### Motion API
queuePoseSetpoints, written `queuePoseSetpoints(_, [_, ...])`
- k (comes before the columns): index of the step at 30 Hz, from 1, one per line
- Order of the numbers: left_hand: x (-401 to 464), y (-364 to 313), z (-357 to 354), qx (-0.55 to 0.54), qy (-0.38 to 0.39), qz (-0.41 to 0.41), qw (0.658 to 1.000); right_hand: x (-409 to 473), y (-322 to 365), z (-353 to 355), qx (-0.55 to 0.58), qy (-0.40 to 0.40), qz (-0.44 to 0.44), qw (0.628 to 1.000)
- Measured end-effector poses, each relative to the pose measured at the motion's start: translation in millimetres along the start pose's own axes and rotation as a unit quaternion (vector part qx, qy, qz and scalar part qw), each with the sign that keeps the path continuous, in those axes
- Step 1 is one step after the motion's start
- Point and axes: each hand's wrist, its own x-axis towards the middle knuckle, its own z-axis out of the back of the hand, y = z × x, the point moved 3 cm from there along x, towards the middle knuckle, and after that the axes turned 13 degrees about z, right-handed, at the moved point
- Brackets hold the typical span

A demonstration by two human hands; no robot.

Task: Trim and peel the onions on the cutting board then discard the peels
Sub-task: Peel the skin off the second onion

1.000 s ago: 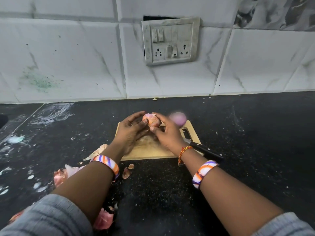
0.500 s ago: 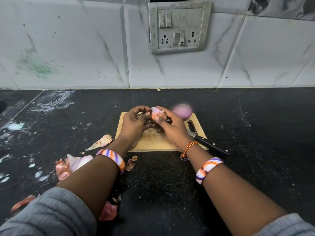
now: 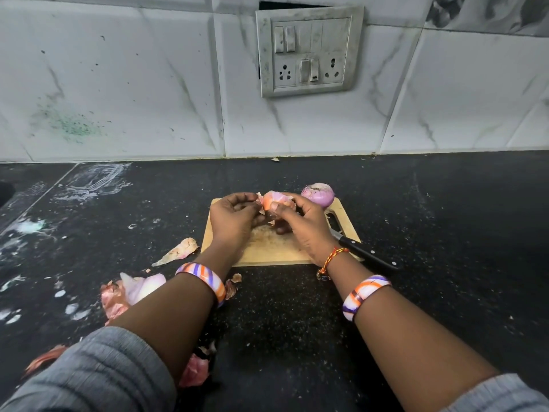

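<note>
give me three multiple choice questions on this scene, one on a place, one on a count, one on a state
1. Where does the knife lie?
A. across the board's right edge
B. in the left hand
C. against the wall

2. How many onions are in view, counting the held one?
A. one
B. two
C. four

3. What state is the held onion in?
A. sliced in rings
B. fully peeled
C. partly peeled, skin hanging loose

Answers:
1. A, the handle juts off the board onto the counter.
2. B, one between the left hand and right hand, plus the purple onion at the board's far corner.
3. C, papery skin sticks out between the fingers.
</note>
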Motion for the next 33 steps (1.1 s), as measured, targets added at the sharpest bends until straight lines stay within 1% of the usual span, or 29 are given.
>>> queuePoseSetpoints(3, [4,1,2,0.000,-0.013,0.000,1.000,0,3,1,0.031,0.001,-0.015,0.999])
queuePoseSetpoints(6, [2,1,2,0.010,-0.014,-0.009,1.000,0,6,2,0.043,0.012,-0.012,0.999])
queuePoseSetpoints(9, [2,0,2,0.053,-0.031,-0.023,0.998,0,7,4,0.066,0.010,-0.007,0.998])
queuePoseSetpoints(11, [4,1,3,0.082,-0.058,-0.018,0.995,0,9,6,0.121,-0.014,-0.027,0.992])
queuePoseSetpoints(13, [6,2,4,0.102,-0.070,-0.014,0.992,0,10,8,0.193,-0.047,-0.057,0.978])
queuePoseSetpoints(15, [5,3,2,0.137,-0.066,-0.016,0.988,0,10,10,0.218,-0.064,-0.078,0.971])
queuePoseSetpoints(21, [0,1,-2,0.160,-0.044,-0.038,0.985,1,6,10,0.201,-0.068,-0.083,0.974])
queuePoseSetpoints(24, [-4,-1,-3,0.148,-0.028,-0.069,0.986,1,4,8,0.170,-0.050,-0.053,0.983])
queuePoseSetpoints(28, [-10,-7,-3,0.143,-0.009,-0.111,0.983,-1,5,5,0.097,-0.010,-0.010,0.995])
queuePoseSetpoints(33, [-9,-4,-3,0.127,0.007,-0.086,0.988,-1,5,6,0.074,-0.005,-0.012,0.997])
